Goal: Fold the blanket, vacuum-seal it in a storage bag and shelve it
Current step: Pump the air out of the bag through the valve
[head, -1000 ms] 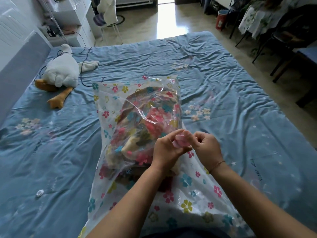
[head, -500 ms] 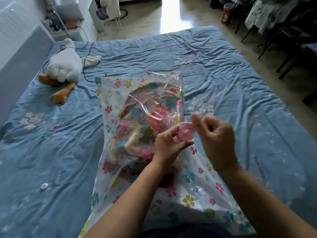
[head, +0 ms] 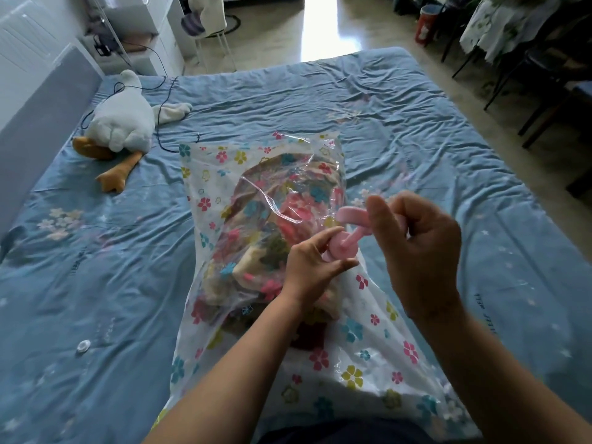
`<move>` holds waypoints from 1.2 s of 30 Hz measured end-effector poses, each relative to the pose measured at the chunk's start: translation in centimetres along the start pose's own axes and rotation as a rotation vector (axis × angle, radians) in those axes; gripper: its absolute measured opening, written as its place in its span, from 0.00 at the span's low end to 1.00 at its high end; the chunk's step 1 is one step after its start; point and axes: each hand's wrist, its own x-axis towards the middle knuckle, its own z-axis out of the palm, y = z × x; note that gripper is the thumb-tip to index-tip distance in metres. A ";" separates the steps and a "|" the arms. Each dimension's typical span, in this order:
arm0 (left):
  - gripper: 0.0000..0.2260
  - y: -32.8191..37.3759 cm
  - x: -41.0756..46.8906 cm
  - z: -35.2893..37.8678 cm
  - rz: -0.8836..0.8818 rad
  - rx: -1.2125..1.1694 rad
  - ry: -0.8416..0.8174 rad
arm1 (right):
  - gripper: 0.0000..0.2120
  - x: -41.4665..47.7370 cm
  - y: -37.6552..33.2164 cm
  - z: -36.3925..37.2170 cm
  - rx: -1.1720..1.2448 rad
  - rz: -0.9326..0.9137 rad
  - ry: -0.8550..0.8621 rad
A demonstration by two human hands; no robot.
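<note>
View from a head-worn camera, looking down at a bed [head: 96,283] with a rumpled blue cover. A clear storage bag [head: 368,357] printed with small flowers lies lengthwise in the middle of the bed. The folded blanket [head: 272,225], bright and floral, sits inside it, and the plastic is loose and puffy around it.

The left hand [head: 310,264] pinches the base of a pink valve [head: 341,249] on top of the bag. The right hand [head: 416,251], fingers curled, holds the pink cap [head: 350,214] lifted off the valve; a short strap joins cap and valve.

The step in hand appears to be opening the valve so air can be drawn out. The next move likely calls for a vacuum nozzle or pump pressed onto the opening; none is in view. Whether the bag's near end is zipped cannot be told.

A white plush goose [head: 121,123] lies at the far left of the bed, with a dark cable [head: 166,100] trailing beside it. A small white disc [head: 84,346] rests on the cover at near left. Nothing blocks the valve.
</note>
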 end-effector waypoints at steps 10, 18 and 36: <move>0.26 0.6 0.3 0.1 0.038 0.007 0.019 | 0.30 0.1 -0.7 -0.1 -0.021 -0.004 0.072; 0.22 -0.1 -0.8 0.8 0.007 -0.032 0.000 | 0.32 -1.7 4.9 -0.1 -0.402 0.316 -0.173; 0.24 0.0 -0.2 0.5 0.022 0.012 -0.013 | 0.28 -0.3 -0.5 0.0 0.013 0.100 0.047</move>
